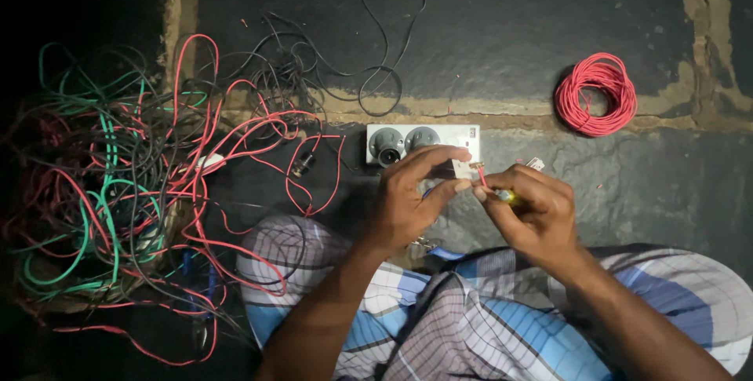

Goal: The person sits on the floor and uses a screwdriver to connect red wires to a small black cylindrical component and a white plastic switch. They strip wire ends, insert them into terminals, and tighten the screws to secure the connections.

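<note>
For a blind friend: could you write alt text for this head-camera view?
A seated person's left hand pinches a small white switch part while the right hand holds a yellow-handled tool to it, above a white socket plate; tangled wires lie left.

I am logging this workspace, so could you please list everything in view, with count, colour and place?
Small white part: one, white, pinched in the left hand's fingers.
Short red wire: one, red, between both hands.
Yellow-handled tool: one, mostly hidden in the right hand.
Switchboard plate: one, white with two round sockets, on the floor behind the hands.
Wire coil: one, red, upper right floor.
Tangled wires: many, red, green and black, left floor.
Black cable: one, looped, top centre.
Stone floor: dark slabs.
Checked cloth: blue and white, over the legs.
Left hand: one, centre.
Right hand: one, right of centre.
</note>
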